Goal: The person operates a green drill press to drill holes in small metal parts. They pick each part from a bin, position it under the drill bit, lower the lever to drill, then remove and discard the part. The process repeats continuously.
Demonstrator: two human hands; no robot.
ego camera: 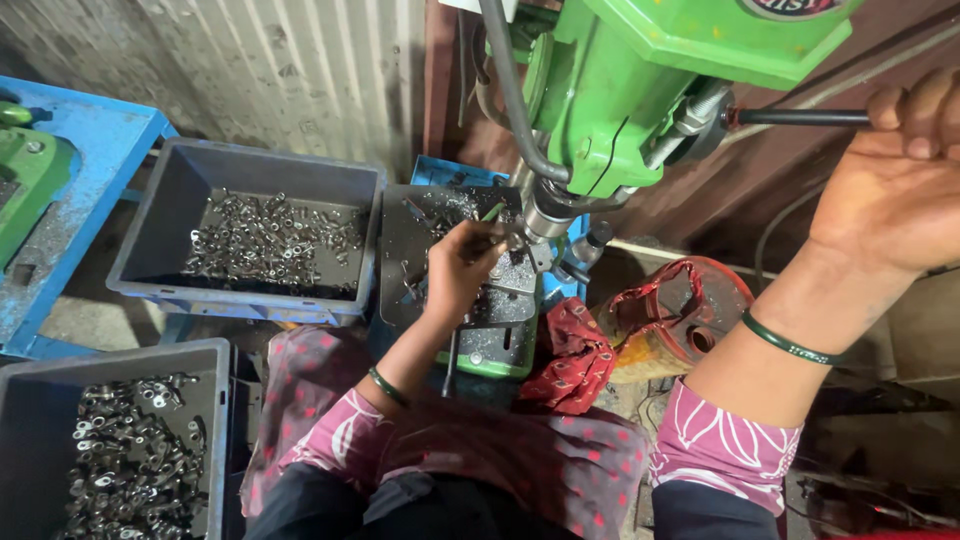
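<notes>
The right grip (915,150) is closed around the black feed lever (800,117) at 2 o'clock. The left grip (462,268) pinches a small metal part (497,243) under the spindle (545,215); it looks light, stiff and slippery, best held by its edges.

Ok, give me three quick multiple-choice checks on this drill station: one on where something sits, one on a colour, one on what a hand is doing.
1. Where is the red patterned cloth?
A. in the upper grey plastic bin of small metal parts
B. right of the drill's work table
C. on the blue metal stand

2. What colour is the drill press head?
A. green
B. yellow
C. grey

3. What is the right hand doing?
A. hanging free
B. resting in a bin
C. gripping the black feed lever

Answers: 1 B, the cloth lies beside the table's right edge. 2 A, the housing is bright green. 3 C, its fingers wrap round the lever, while the left hand is under the spindle.
</notes>
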